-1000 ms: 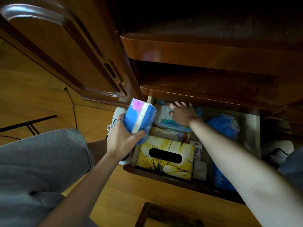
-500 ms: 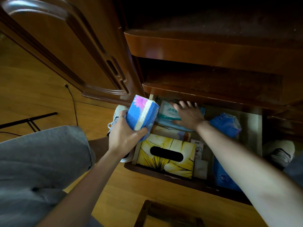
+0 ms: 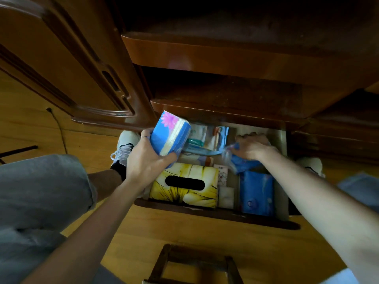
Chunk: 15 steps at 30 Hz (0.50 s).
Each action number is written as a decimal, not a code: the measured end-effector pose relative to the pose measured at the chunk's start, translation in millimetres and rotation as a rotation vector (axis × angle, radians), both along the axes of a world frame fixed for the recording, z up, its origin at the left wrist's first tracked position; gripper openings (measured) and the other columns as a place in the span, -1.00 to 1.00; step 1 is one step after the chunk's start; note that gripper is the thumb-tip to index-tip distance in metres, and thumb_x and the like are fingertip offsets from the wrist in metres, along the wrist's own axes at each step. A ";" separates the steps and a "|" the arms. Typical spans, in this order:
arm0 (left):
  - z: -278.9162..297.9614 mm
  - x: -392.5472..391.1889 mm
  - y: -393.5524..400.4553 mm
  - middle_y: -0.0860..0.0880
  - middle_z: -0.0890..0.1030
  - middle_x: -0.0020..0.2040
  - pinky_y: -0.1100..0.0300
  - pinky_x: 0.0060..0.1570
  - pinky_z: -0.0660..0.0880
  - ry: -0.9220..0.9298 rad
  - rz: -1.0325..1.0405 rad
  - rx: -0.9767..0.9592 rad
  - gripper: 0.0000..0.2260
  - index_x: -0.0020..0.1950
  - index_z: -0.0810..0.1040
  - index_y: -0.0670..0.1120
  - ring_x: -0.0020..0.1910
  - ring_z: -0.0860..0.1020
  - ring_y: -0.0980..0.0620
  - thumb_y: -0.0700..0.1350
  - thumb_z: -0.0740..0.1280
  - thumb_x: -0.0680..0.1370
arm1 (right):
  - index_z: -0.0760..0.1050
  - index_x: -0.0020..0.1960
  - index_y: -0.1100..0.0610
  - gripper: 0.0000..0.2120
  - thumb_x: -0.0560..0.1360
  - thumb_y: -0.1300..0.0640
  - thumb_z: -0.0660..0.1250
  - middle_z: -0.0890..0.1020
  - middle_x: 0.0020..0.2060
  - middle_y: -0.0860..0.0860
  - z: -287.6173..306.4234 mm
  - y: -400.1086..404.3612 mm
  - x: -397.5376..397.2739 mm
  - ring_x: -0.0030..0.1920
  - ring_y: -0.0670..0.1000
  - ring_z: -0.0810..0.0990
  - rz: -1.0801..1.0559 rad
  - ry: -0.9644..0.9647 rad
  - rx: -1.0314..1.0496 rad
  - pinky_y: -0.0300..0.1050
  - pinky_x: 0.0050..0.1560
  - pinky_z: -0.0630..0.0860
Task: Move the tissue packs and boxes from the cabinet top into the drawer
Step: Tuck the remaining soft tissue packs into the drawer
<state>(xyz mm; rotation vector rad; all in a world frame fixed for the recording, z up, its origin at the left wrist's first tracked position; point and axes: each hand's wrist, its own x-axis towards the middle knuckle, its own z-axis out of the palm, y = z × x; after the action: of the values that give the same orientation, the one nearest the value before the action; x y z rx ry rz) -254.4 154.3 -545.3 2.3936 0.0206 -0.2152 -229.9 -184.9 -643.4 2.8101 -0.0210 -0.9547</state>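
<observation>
The drawer [image 3: 215, 214] stands pulled out at floor level under the cabinet. My left hand [image 3: 145, 158] grips a blue tissue pack with a pink flower [image 3: 169, 135], held tilted above the drawer's left side. My right hand [image 3: 251, 146] is closed on a crumpled blue plastic tissue pack [image 3: 244, 163] at the drawer's right rear. A yellow flowered tissue box [image 3: 184, 184] lies at the front left. Another blue pack [image 3: 257, 193] lies at the front right. Pale packs [image 3: 205, 138] sit at the back.
An open cabinet door [image 3: 67, 68] hangs to the left, close to my left hand. The shelf edge [image 3: 225, 111] overhangs the drawer's rear. My knees and white shoes [image 3: 125, 146] flank the drawer. A wooden stool frame [image 3: 194, 263] stands on the floor in front.
My right hand has shifted from the pale packs at the back middle to the right and closed on the crumpled blue pack. The left hand with the flowered pack has moved slightly nearer the drawer.
</observation>
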 end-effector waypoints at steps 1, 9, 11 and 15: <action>0.4 -2.0 -4.1 0.32 0.46 -0.04 0.18 -0.31 0.54 0.000 -0.008 -0.003 -0.27 0.29 0.25 0.15 -0.12 0.52 0.28 0.30 0.42 0.21 | 0.37 0.44 -0.02 -0.30 0.55 -0.46 -0.06 0.56 0.30 0.11 0.3 -4.9 -8.5 0.25 0.17 0.53 -0.044 0.039 -0.040 0.08 0.10 0.42; 7.3 -12.9 -18.4 0.27 0.47 -0.06 0.13 -0.33 0.51 0.011 -0.019 0.033 -0.23 0.32 0.27 0.12 -0.16 0.53 0.22 0.33 0.38 0.17 | 0.47 0.28 0.01 -0.72 0.66 0.08 0.07 0.66 0.16 0.00 0.7 -25.9 -52.6 0.19 0.07 0.58 0.039 -0.152 -0.169 0.05 0.25 0.36; 8.6 -12.7 -22.0 0.29 0.46 -0.05 0.17 -0.33 0.51 0.010 -0.028 0.035 -0.21 0.34 0.27 0.10 -0.14 0.52 0.24 0.34 0.38 0.18 | 0.49 0.23 0.04 -0.77 0.64 0.11 0.15 0.66 0.13 0.02 8.9 -25.9 -49.5 0.17 0.08 0.58 0.061 -0.235 -0.180 0.05 0.23 0.35; 14.4 -12.3 -35.5 0.22 0.51 -0.04 0.06 -0.21 0.60 0.035 -0.039 0.029 -0.25 0.35 0.27 0.08 -0.11 0.59 0.10 0.25 0.43 0.24 | 0.48 0.28 0.20 -0.71 0.65 0.13 0.12 0.60 0.19 0.16 31.8 -31.2 -54.5 0.22 0.19 0.54 0.084 -0.468 0.001 0.08 0.19 0.45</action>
<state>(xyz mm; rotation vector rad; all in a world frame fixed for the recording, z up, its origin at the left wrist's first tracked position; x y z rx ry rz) -266.7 118.8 -530.9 2.4206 -0.0071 -0.2768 -284.4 -216.1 -611.6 2.9380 0.0363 -0.2650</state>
